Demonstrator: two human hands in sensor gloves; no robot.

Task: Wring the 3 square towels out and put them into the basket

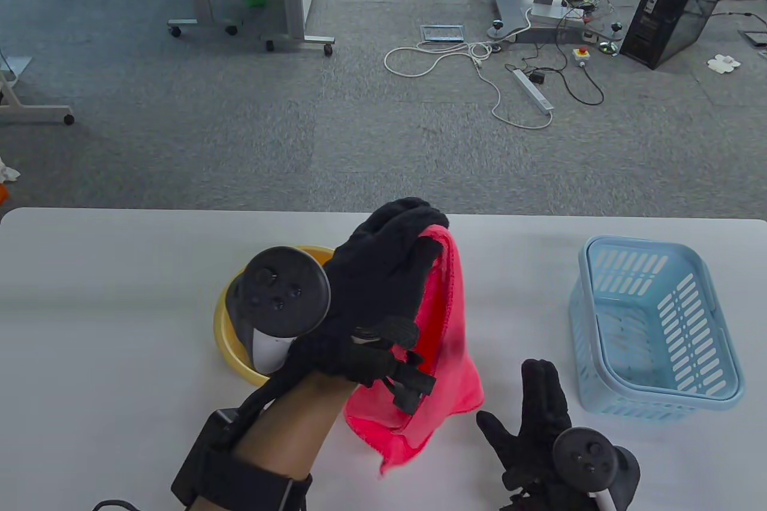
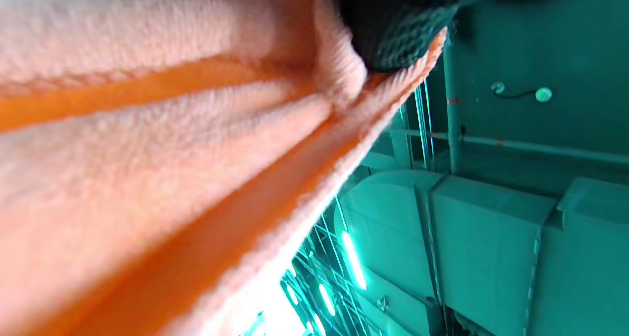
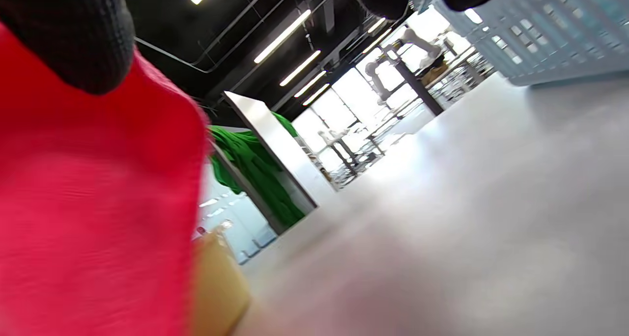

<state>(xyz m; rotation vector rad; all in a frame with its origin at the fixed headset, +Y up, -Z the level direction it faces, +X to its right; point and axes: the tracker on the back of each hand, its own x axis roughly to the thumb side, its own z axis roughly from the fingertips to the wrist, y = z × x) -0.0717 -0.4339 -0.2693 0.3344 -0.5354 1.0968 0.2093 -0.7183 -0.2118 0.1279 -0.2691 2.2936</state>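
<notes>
Under my left fingers (image 1: pixel 407 220): one pink towel (image 1: pixel 440 349), fuzzy cloth, hanging in folds above table (image 1: pixel 120 295). Left hand (image 1: pixel 383 289) raised, fingers curled round towel's top edge. Right hand (image 1: pixel 536 427) low, just right of towel's bottom corner, fingers straight, holding nothing. One yellow bowl (image 1: pixel 230 337), round, behind left hand, mostly hidden by it. One blue basket (image 1: pixel 653 328), slotted plastic, rectangular, past right fingertips, nothing visible inside.
</notes>
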